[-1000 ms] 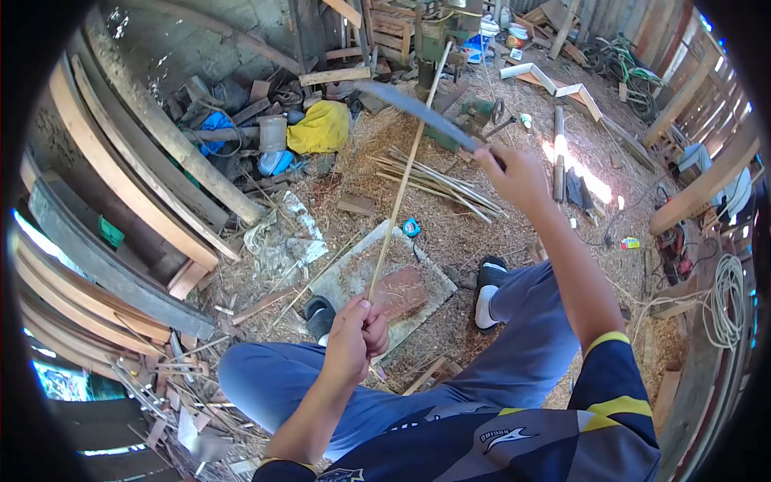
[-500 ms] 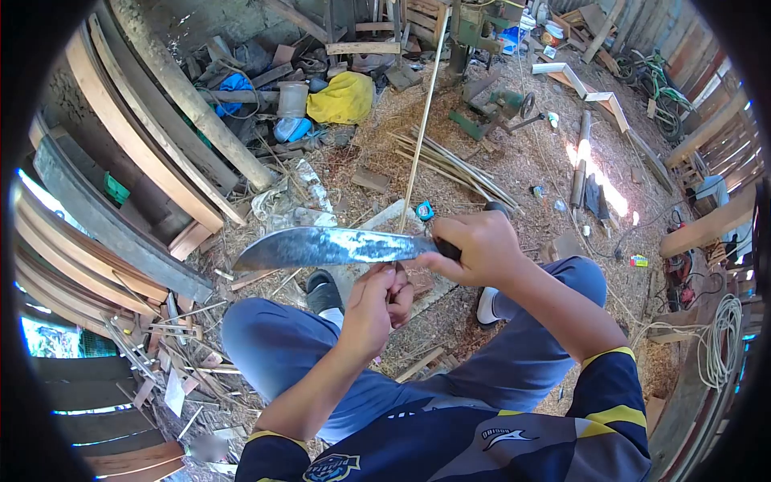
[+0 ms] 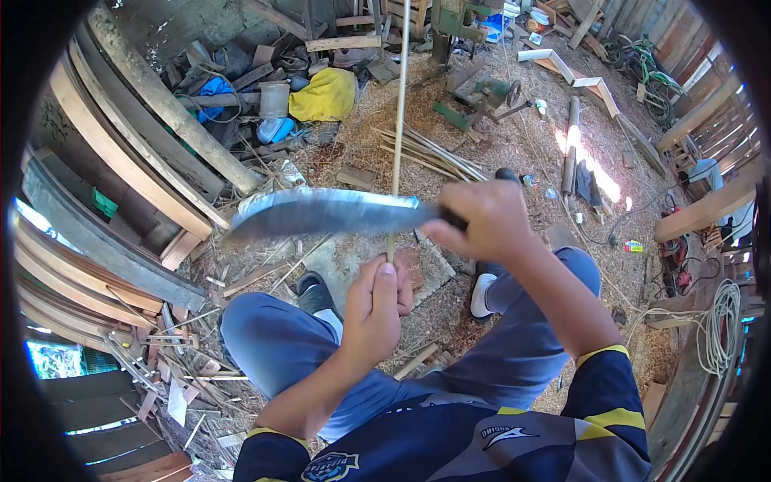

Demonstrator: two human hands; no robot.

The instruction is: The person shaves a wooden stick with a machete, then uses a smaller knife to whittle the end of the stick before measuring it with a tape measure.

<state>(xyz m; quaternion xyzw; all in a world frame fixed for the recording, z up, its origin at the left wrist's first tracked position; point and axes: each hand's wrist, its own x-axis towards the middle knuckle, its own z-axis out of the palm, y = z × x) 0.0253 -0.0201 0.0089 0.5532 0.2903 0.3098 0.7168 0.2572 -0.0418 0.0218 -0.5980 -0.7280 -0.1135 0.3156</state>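
A long thin wooden stick (image 3: 399,120) rises away from me, its near end in my left hand (image 3: 377,305), whose thumb presses along it. My right hand (image 3: 482,221) is wrapped round the dark handle of a machete. The wide machete blade (image 3: 329,212) points left and lies across the stick just beyond my left fingertips; it is smeared by motion. Whether the edge touches the stick I cannot tell.
Shavings cover the ground (image 3: 434,329) round my feet. Thin sticks (image 3: 438,157) lie beyond the blade. Long boards (image 3: 128,136) lean at the left, near a yellow cloth (image 3: 324,95). A green metal machine (image 3: 474,100) stands ahead; coiled rope (image 3: 717,329) hangs at the right.
The machete has moved up and away from me, and my right hand has risen slightly. My left hand has turned, with its thumb now on the stick. The view has shifted slightly.
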